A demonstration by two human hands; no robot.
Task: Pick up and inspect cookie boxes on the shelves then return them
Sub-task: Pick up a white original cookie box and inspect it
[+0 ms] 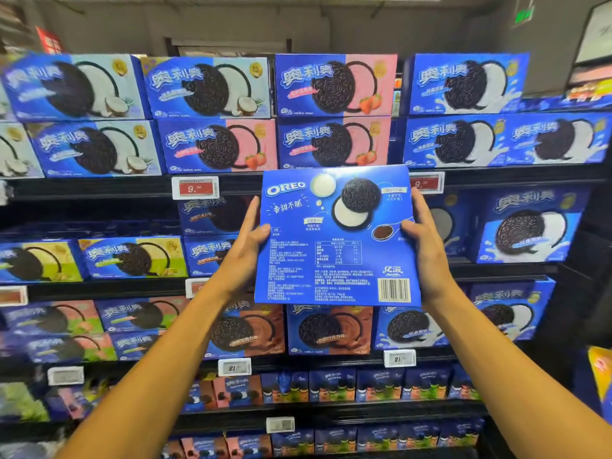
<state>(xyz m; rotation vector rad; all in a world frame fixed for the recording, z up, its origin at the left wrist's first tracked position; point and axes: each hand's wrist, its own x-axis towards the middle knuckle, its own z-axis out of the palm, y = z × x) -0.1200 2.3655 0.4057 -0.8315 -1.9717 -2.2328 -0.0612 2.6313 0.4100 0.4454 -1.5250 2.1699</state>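
Note:
A blue cookie box (334, 260) is held up in front of the shelves, its back face toward me with the logo, nutrition table and barcode showing. My left hand (246, 241) grips its left edge, thumb on the printed face and fingers behind. My right hand (422, 238) grips the right edge the same way. The box is upright, roughly level with the second shelf from the top.
Shelves (99, 188) hold several rows of blue cookie boxes in coconut, strawberry, chocolate and plain flavours. Price tags (195, 187) sit on the shelf rails. A dark gap (89, 213) lies on the second shelf at left. Small packs (357, 385) fill the lower shelves.

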